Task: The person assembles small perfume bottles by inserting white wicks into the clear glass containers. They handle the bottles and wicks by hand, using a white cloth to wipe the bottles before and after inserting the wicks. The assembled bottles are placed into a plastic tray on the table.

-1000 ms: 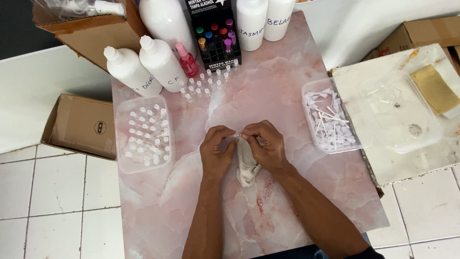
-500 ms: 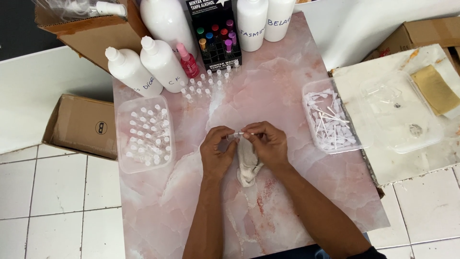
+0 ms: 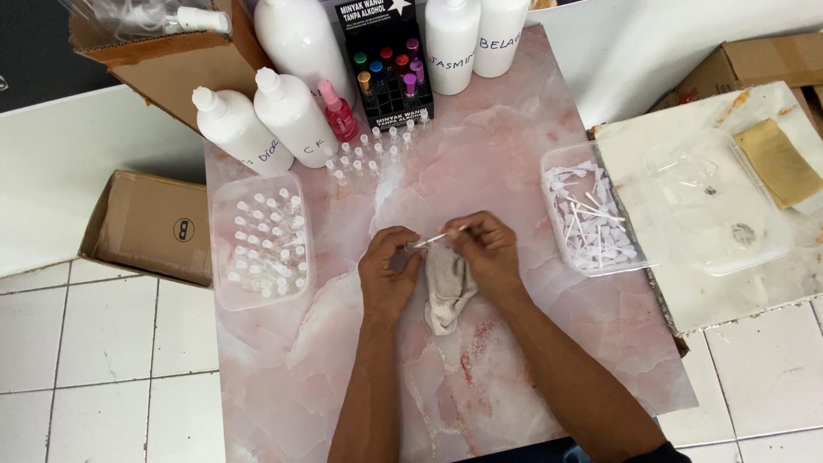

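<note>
Head view: the left hand (image 3: 387,276) and the right hand (image 3: 487,250) meet at mid-desk, each pinching an end of a thin white applicator stick (image 3: 435,237); what seems to be a tiny vial sits at its left end, too small to tell. A crumpled beige cloth (image 3: 448,289) lies under and between the 2 hands on the pink marble desk (image 3: 514,154). A clear tray of small vials (image 3: 260,240) stands to the left, a clear tray of white sticks (image 3: 590,219) to the right, near the hands.
</note>
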